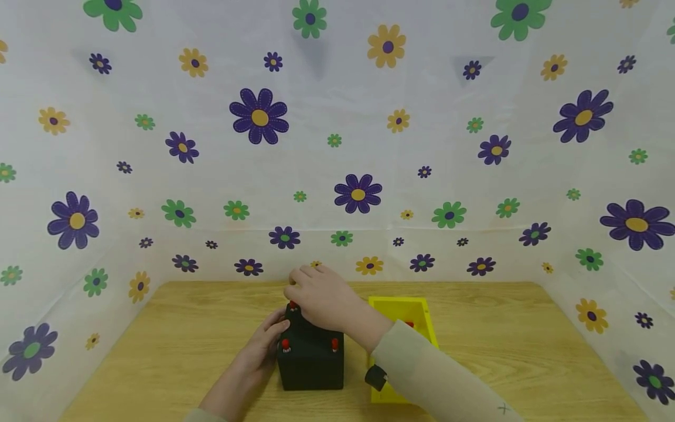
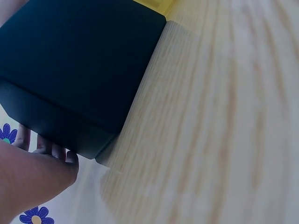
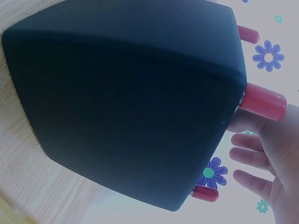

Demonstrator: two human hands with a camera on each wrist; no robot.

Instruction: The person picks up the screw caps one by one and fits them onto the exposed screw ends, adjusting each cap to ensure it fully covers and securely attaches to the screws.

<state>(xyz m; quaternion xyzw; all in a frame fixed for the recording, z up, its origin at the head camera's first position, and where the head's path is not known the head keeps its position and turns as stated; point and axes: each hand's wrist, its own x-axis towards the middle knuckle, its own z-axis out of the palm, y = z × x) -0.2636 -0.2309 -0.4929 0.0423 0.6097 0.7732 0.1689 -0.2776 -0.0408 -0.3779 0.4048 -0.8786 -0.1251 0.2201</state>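
Note:
A black box [image 1: 311, 366] stands on the wooden table, with red caps standing up from its top. Two caps show along the near edge, the left one [image 1: 285, 346] and the right one [image 1: 334, 344]. My left hand [image 1: 258, 346] holds the box by its left side, thumb at the top edge; its fingers [image 2: 44, 144] lie against the wall. Over the far part of the top, my right hand [image 1: 324, 296] pinches the far-left red cap [image 1: 293, 305]; the contact is partly hidden. Its other fingers [image 3: 252, 158] are spread loosely beyond the box.
A yellow bin [image 1: 398, 302] stands right of the box, partly behind my right forearm, with something red [image 1: 409, 323] inside. A small black object [image 1: 376, 377] shows beside the right sleeve at the bin's left wall. Flower-printed white sheeting [image 1: 316, 164] encloses the table's back and sides.

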